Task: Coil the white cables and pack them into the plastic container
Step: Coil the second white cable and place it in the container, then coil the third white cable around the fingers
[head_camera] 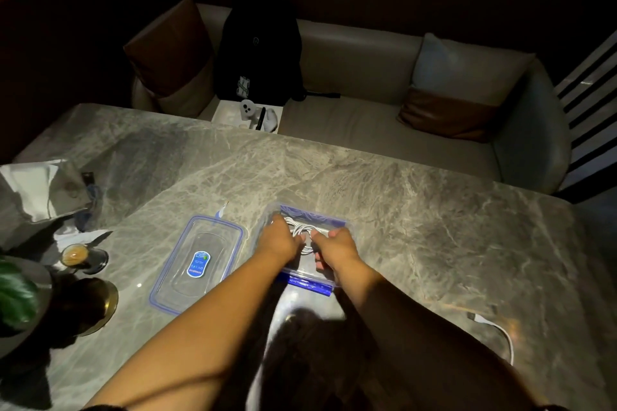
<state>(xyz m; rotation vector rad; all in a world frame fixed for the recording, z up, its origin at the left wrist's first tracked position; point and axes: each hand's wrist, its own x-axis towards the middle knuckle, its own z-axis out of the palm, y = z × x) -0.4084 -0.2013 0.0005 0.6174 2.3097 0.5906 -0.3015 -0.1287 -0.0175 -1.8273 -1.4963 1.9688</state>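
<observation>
Two hands, left and right, fingers curled, pressing white cables inside one plastic container. One lid beside. One loose cable near edge. Marble worktop, dim room, sofa.

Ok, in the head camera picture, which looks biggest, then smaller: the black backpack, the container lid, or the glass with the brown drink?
1. Black backpack, though it sits farthest away.
2. Container lid, flat on the table.
3. Glass with the brown drink, clearly smallest.
</observation>
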